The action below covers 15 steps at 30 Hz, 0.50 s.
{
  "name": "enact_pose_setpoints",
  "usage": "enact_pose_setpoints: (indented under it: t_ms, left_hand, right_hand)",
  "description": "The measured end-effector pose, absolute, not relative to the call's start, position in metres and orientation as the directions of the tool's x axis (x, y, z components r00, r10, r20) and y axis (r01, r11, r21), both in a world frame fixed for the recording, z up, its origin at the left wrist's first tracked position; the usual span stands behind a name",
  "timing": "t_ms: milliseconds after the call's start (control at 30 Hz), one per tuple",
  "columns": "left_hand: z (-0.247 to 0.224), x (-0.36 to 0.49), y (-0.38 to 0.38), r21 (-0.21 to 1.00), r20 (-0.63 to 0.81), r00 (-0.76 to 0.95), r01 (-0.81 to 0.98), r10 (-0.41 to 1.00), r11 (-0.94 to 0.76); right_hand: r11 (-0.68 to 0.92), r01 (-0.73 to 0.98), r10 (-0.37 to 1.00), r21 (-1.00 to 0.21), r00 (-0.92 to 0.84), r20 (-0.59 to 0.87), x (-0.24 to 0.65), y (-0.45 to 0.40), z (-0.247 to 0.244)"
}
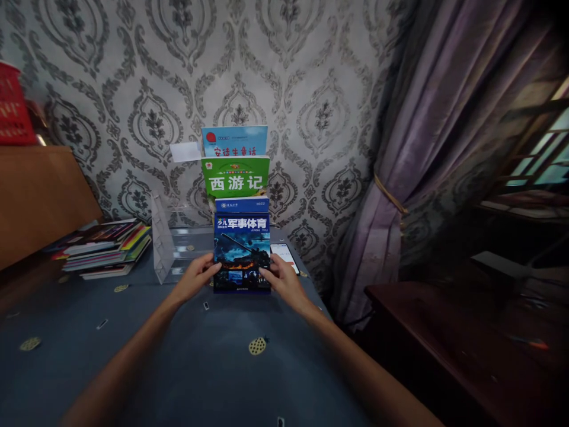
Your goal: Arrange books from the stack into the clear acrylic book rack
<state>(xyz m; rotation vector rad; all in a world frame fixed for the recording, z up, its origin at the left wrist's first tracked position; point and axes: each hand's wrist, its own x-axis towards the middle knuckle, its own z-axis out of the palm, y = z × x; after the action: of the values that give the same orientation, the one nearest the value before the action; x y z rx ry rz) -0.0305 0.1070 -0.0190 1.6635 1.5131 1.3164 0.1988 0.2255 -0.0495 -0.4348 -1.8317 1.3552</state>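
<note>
Between my two hands is a dark blue book (242, 252) with a tank on its cover, held upright. My left hand (199, 276) grips its left edge, thumb on the front cover. On the right edge my right hand (282, 277) holds it the same way. Behind it rise a blue book (242, 205), a green book (237, 178) and a light blue book (235, 141), stacked in steps. A clear plastic rack (160, 240) with tiers stands around and to the left of them; its right part is hidden by the books.
At the left lies a pile of books and magazines (106, 246) beside a brown wooden box or cabinet (44, 198) with a red basket (13, 107) on top. A phone (284, 259) lies behind my right hand. A purple curtain (377, 237) and a dark red table (427, 332) are at the right.
</note>
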Motion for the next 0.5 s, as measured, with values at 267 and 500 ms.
enact_pose_setpoints:
  t_ms: [267,500]
  left_hand:
    - [0.008,-0.033,0.121,0.786,0.477,-0.152,0.513,0.866,-0.343]
    - [0.03,-0.039,0.14,0.737,0.562,-0.172,0.548,0.809,-0.395]
  right_hand:
    - [0.494,-0.229,0.661,-0.839,-0.529,0.533,0.191,0.235,-0.021]
    - [0.627,-0.275,0.581,-0.729,-0.459,0.672,0.179,0.262,0.001]
